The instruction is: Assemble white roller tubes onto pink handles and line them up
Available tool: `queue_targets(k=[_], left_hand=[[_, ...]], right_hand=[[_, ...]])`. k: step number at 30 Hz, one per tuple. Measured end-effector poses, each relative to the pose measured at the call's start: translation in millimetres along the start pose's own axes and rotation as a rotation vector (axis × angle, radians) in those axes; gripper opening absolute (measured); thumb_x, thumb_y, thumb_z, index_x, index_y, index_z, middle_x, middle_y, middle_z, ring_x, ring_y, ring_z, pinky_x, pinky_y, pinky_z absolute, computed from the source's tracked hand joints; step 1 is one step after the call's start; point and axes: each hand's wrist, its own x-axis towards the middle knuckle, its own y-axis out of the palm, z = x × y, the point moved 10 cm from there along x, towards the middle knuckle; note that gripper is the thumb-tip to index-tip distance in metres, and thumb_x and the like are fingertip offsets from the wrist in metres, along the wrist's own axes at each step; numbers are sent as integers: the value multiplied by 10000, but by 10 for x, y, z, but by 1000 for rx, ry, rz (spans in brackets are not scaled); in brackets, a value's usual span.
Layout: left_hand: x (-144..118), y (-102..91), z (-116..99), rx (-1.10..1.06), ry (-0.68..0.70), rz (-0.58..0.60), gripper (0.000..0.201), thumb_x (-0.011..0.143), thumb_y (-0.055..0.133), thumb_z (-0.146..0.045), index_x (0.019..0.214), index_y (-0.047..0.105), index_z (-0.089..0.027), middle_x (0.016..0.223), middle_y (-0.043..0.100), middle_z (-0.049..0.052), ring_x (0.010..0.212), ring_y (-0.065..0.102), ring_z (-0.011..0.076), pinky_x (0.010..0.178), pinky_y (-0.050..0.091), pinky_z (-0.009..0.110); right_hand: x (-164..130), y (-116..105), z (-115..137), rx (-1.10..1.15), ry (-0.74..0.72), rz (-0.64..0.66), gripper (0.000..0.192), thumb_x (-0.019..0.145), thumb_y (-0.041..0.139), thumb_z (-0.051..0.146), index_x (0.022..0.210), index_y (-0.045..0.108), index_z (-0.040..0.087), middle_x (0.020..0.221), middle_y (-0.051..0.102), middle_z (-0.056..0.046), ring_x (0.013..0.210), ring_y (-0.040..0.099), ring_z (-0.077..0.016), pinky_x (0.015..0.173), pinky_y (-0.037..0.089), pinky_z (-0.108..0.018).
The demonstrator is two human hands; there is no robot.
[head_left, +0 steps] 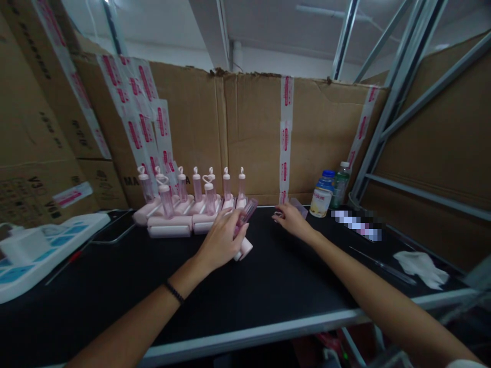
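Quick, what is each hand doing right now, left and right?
Left hand: closed on a pink roller.
Right hand: fingers on a small pink piece on the black table; grip cannot be told.

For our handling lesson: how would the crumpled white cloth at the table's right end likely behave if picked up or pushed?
The white cloth lies crumpled and flat, so it probably droops limply when lifted. Pushed on the black table, it would likely bunch, not roll.
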Motion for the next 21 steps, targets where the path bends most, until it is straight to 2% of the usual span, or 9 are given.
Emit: queue_targets(k=[3,7,10,13,16,18,21], left_hand=[[-10,-15,-62,20,5,9,160,997,481,-308,1079,570,-204,1019,635,88,1069,571,294,964,459,445],[-2,-15,-95,53,10,51,208,996,522,-409,1013,586,-212,973,652,75,1032,575,296,939,450,432],[-1,58,-39,61,3,119,290,989,538,-499,1007,613,-219,930,663,66,1010,596,297,914,453,421],[-15,138,73,54,-35,156,298,994,533,-492,1080,624,-221,968,679,75,1007,631,297,874,463,404],[-36,219,169,-24,-95,189,287,1007,510,-472,1113,609,-223,920,683,52,869,659,256,778,469,361],[-40,230,154,-123,-90,177,266,1021,484,-422,1170,587,-228,952,688,46,843,664,229,758,473,338],[-41,205,68,-218,-36,145,296,1029,452,-347,1286,534,-225,1047,675,64,921,664,218,817,485,335]], right_hand=[[-11,137,-23,-36,21,64,178,906,682,133,1084,687,124,1088,707,-142,993,671,-219,849,494,-313],[-23,123,2,-38,47,61,96,892,672,109,978,677,152,970,727,-107,919,675,-219,786,466,-308],[-44,129,1,-30,71,70,66,867,707,128,904,665,164,913,723,-89,875,673,-211,744,449,-293],[-71,157,-6,-15,94,77,103,827,751,137,857,656,165,907,718,-90,844,666,-207,706,434,-287],[-83,155,26,4,103,74,112,823,749,144,813,641,169,851,711,-71,787,656,-190,672,430,-280],[-77,116,89,121,110,61,131,851,730,201,789,617,176,775,693,-44,720,641,-174,639,437,-273],[-77,27,301,581,95,57,268,864,729,408,820,594,181,735,668,-14,627,603,-150,601,474,-276]])
